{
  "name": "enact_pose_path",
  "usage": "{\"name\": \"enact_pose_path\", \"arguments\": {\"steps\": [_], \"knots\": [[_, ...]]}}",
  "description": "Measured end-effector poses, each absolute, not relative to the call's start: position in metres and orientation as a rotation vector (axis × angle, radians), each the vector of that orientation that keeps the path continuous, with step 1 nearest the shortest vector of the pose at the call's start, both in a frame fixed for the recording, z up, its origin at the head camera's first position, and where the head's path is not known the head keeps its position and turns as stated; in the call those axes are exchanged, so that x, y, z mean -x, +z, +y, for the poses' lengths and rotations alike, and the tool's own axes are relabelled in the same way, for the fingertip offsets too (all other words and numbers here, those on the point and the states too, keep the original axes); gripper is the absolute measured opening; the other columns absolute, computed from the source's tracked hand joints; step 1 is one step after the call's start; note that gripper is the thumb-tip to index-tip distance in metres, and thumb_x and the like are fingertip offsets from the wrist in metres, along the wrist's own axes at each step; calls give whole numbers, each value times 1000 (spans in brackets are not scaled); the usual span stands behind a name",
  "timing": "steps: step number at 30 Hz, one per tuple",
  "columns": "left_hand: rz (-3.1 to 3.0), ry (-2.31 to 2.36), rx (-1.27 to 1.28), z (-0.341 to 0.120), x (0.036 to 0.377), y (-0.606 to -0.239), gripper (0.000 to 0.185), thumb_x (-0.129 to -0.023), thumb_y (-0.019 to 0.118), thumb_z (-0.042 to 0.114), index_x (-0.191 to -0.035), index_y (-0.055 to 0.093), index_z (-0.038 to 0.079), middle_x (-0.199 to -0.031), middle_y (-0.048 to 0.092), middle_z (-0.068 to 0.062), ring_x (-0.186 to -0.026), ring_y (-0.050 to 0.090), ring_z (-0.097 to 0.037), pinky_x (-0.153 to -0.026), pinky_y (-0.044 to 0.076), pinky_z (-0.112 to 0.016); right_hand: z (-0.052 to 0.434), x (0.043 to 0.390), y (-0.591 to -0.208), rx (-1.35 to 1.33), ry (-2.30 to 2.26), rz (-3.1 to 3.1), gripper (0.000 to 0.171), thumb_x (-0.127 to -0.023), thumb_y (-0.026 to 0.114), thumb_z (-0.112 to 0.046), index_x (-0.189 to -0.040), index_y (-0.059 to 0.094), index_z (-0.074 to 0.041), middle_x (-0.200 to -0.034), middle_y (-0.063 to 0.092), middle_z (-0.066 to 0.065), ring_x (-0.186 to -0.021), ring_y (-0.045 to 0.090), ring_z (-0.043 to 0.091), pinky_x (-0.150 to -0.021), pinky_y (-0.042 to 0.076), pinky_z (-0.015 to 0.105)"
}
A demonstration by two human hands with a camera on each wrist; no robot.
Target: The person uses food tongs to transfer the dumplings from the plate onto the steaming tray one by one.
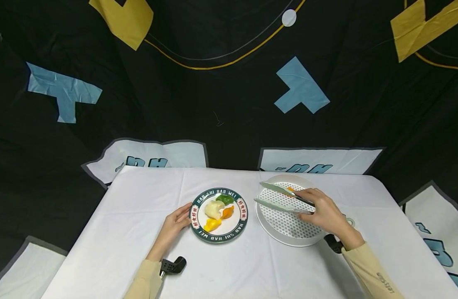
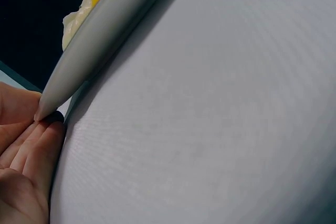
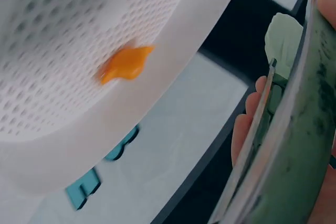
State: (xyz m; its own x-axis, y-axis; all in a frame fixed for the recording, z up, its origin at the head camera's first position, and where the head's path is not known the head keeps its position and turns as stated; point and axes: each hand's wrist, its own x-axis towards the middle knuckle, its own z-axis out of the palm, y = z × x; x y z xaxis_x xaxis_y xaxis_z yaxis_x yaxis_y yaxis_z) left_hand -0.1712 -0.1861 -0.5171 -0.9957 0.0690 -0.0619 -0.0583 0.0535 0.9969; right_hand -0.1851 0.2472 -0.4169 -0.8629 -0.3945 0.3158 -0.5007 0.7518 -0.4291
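Observation:
My left hand (image 1: 175, 223) pinches the left rim of a round plate (image 1: 218, 238) with a green patterned border; in the left wrist view the thumb lies over the edge and fingers under it. On the plate sit a green dumpling (image 1: 225, 199), a cream dumpling (image 1: 213, 210), an orange dumpling (image 1: 227, 212) and a yellow dumpling (image 1: 212, 225). My right hand (image 1: 324, 209) grips pale green tongs (image 1: 274, 205), their tips spread apart above a white perforated basket (image 1: 289, 239). Inside that basket, near its wall, lies another orange dumpling (image 3: 127, 65).
A white cloth covers the table (image 1: 229, 274). Behind it hangs a black backdrop (image 1: 214, 112) with blue and yellow shapes. The basket stands just right of the plate, its small ring handle (image 1: 350, 222) pointing right.

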Motion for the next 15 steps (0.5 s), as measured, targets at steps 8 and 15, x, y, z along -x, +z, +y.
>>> {"name": "enact_pose_path", "arguments": {"steps": [8, 15], "knots": [[2235, 2078, 1, -186, 172, -517, 54, -90, 53, -4, -142, 41, -2, -145, 41, -18, -130, 43, -29, -96, 41, -14, 216, 184, -420, -855, 709, -2747, 64, -64, 83, -10, -125, 62, -2, -126, 57, 18, -117, 52, 37, -94, 46, 54], [2250, 2061, 6, -187, 172, -518, 53, -90, 54, -3, -141, 42, -1, -145, 41, -20, -130, 43, -29, -96, 40, -14, 196, 185, -424, -906, 642, -2784, 64, -65, 84, -14, -126, 63, -8, -123, 59, 14, -119, 51, 36, -93, 47, 54]]}}
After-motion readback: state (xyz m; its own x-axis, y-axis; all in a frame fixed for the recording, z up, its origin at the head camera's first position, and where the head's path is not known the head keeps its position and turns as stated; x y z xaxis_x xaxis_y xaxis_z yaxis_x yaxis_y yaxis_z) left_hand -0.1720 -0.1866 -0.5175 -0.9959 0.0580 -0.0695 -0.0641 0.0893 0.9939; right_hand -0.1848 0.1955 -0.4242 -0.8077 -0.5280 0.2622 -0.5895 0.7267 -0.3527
